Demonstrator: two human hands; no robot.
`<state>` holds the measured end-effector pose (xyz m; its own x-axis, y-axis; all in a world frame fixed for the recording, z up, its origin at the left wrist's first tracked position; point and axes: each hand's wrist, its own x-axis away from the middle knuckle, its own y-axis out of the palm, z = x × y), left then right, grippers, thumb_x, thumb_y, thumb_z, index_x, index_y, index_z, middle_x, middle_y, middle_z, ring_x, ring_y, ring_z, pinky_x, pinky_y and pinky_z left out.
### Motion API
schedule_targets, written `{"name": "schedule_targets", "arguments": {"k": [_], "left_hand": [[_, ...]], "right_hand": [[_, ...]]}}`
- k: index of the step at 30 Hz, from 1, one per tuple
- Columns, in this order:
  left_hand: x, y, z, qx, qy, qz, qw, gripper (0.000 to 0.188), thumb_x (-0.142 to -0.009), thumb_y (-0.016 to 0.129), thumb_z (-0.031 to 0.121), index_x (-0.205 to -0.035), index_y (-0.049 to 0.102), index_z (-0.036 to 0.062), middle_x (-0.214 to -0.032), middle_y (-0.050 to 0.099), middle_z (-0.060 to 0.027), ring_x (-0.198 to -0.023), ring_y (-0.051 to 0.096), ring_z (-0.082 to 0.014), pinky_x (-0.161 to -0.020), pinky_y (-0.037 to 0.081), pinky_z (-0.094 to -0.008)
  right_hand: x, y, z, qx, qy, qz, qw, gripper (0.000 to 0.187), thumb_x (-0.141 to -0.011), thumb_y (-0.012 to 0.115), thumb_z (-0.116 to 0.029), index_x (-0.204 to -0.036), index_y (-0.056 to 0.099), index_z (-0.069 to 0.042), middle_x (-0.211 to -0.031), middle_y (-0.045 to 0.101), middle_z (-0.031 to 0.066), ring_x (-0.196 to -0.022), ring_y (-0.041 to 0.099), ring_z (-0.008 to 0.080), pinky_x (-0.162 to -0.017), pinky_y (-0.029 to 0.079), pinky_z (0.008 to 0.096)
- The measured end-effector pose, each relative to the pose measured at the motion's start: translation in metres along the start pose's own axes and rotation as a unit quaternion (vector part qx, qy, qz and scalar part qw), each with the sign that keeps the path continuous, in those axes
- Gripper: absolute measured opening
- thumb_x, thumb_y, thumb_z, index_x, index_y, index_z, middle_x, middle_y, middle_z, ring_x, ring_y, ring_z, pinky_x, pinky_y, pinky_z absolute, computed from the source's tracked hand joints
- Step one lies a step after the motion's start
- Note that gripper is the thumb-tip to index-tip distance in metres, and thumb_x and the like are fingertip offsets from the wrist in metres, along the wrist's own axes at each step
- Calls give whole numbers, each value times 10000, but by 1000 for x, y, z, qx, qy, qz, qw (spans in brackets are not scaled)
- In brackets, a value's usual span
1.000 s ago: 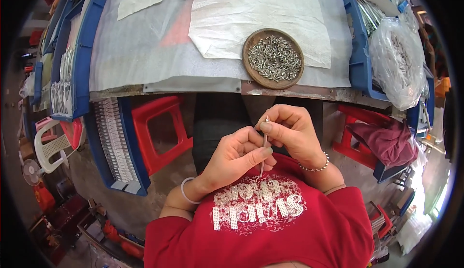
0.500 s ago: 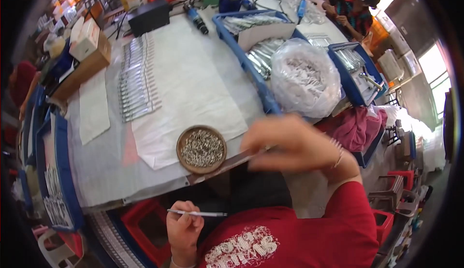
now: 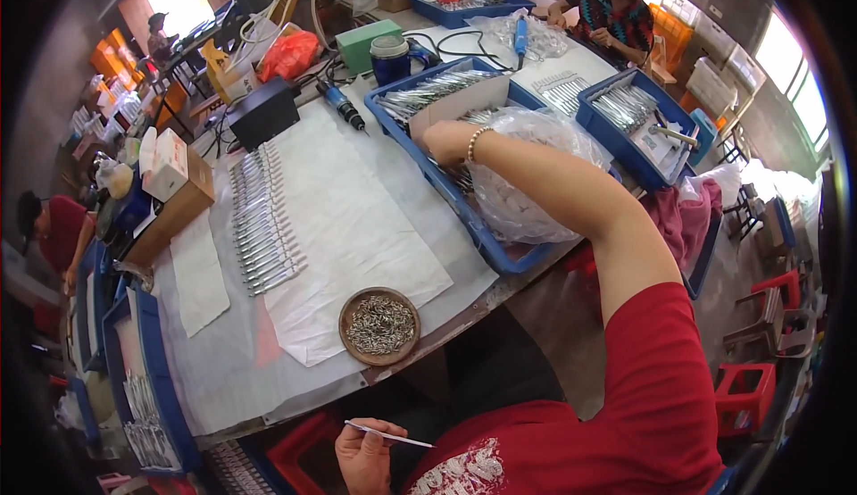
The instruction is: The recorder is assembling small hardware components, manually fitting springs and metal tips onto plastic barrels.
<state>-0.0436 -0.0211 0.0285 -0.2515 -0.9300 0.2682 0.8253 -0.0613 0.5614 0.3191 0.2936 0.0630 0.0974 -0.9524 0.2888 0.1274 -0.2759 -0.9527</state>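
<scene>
Your left grip [image 3: 364, 461] pinches a slim pale rod [image 3: 412, 442]; beyond it sits a bowl [image 3: 378, 360] of metal pieces [image 3: 379, 324]. Your right grip [image 3: 444, 142], over the blue tray [image 3: 482, 243], hides its fingertips: cannot tell its hold.

One fisheye view looks forward and down from the head, close above the red shirt [image 3: 571, 441] at five o'clock. It reaches a far window [image 3: 794, 89] at two o'clock.

Pale lettering [image 3: 464, 470] on red shirt [image 3: 571, 432], cut off, unreadable. Print on white box [image 3: 170, 166] too small to read.
</scene>
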Motion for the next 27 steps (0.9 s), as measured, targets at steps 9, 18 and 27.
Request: {"name": "schedule_targets", "arguments": {"k": [9, 18, 27], "left_hand": [[-5, -11, -17, 19, -9, 14, 1000, 174, -869, 589, 146, -922, 567, -19, -753, 626, -140, -678, 631, -241, -655, 532, -347], [-3, -12, -20, 20, -33, 1, 999, 190, -870, 590, 155, -935, 568, -22, -757, 633, -143, -690, 637, -246, -657, 531, -337], [-3, -10, -27, 62, -44, -31, 997, 151, -883, 560, 91, -953, 580, -41, -802, 637, -142, -730, 642, -218, -722, 544, -344]], "right_hand": [[-13, 16, -4, -107, 68, 6, 992, 307, -724, 596, -193, -952, 674, -4, -1039, 630, 188, -977, 609, 311, -829, 485, 378], [-24, 25, 3, -87, 93, 17, 992, 286, -687, 608, -162, -919, 686, -13, -1016, 637, 186, -961, 617, 314, -811, 492, 371], [-23, 25, 3, -127, 81, 50, 987, 282, -649, 634, -183, -842, 680, 17, -925, 650, 204, -852, 647, 314, -729, 517, 375]]}}
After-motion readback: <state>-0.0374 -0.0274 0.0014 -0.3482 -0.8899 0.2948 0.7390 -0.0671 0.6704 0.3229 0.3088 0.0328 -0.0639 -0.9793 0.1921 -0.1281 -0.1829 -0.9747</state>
